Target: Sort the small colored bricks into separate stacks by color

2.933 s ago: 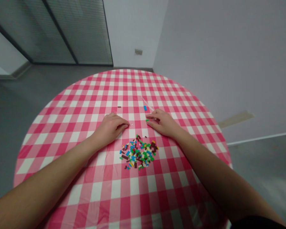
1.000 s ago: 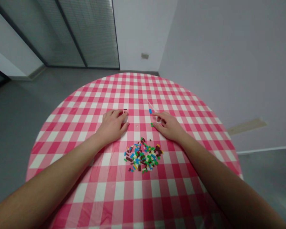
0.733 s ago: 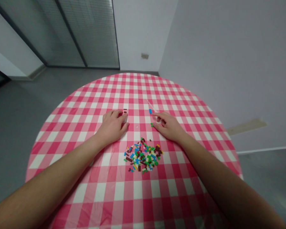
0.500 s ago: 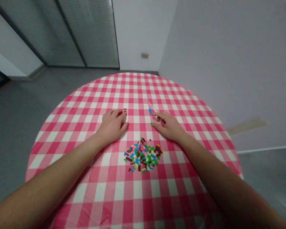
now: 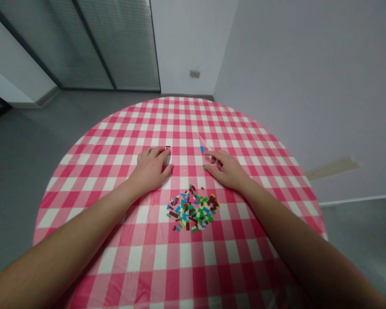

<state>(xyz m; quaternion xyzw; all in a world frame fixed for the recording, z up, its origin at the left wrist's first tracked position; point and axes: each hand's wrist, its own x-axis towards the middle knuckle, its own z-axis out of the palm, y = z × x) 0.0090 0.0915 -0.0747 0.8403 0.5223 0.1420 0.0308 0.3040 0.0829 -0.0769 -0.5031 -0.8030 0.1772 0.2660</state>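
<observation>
My left hand (image 5: 152, 168) lies on the cloth, palm down, with thumb and fingers apart. Its index fingertip is at a small dark brown brick (image 5: 167, 146) and covers part of the spot. Opposite it, my right hand (image 5: 225, 168) rests with thumb and index finger spread. A blue brick (image 5: 202, 149) sits just beyond that index fingertip, and a small green brick (image 5: 204, 167) is at the thumb tip; whether they touch is hard to tell. Nearer to me, between my forearms, spreads a pile of small building bricks (image 5: 193, 210) in green, blue, brown, white, yellow and red.
A round table with a red-and-white checked cloth (image 5: 167, 257) bears everything. One tiny pale piece (image 5: 184, 170) lies between my hands. A grey wall (image 5: 309, 86) stands close on the right, and glass panels (image 5: 122, 47) stand beyond the table at the left.
My left index finger now covers more of the spot at the brown brick. The whole view has shifted very slightly; my right hand and the pile look the same.
</observation>
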